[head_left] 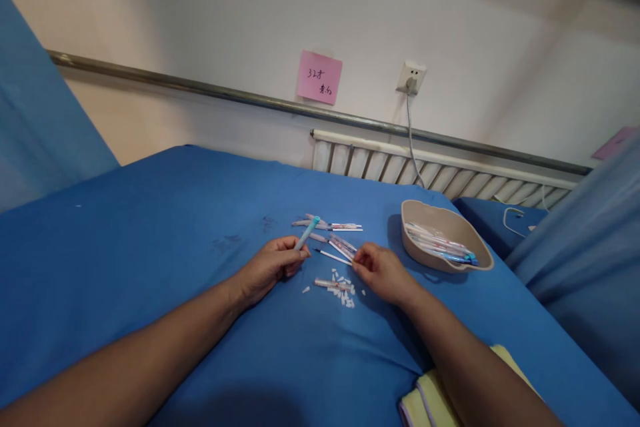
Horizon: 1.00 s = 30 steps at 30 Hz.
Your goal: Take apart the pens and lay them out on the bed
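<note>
Yellow towel [431, 400] on blue sheet [150, 233]; radiator [358, 163] behind; left grip [273, 263] round pen [309, 232], right grip [385, 272] pinching white refill [334, 256].

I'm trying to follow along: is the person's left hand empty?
No, the left hand holds a slim pen-like tube, its blue-green end sticking out above the fingers.

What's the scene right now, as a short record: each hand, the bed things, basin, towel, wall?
Left hand: grips a pen, teal end up
Right hand: pinches one end of a white refill, dark tip toward the left hand
Beyond hands: loose pen parts
Nearer side: a clear tube among white bits
Basin: right of the right hand, holding slim pens
Towel: yellow, partly behind the right forearm
Wall: pink note, socket with plug in
</note>
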Tool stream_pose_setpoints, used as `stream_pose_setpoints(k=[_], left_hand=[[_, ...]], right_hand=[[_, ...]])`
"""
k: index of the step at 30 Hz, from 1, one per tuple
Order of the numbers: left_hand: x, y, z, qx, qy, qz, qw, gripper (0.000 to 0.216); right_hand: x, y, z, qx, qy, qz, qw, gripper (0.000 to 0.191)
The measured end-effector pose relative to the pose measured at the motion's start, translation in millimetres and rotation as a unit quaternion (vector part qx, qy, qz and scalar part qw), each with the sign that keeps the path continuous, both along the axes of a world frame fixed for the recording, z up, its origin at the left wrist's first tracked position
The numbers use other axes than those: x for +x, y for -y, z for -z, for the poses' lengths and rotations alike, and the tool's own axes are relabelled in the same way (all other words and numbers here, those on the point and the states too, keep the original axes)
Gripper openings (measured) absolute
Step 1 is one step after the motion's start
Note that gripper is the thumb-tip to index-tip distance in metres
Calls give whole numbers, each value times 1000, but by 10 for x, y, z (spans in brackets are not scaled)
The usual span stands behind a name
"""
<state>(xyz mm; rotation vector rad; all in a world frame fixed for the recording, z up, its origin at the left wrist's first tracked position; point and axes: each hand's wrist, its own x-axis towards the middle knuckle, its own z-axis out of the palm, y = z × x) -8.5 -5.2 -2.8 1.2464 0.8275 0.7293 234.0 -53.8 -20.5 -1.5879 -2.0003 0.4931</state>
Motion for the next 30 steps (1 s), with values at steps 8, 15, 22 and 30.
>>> stream_pose_setpoints(k=[8,15,22,30], left_hand=[[54,50,21,47,-101,24,993,31],[68,65,24,56,-103,17,993,29],[72,66,28,56,-102,20,993,29],[69,67,50,56,-100,31,993,28]], right_hand=[[-275,252,-109,18,57,-147,987,11],[-204,200,-93,32,105,-89,990,13],[-373,261,-88,29,106,-94,989,11],[-450,295,-107,31,184,-86,979,12]])
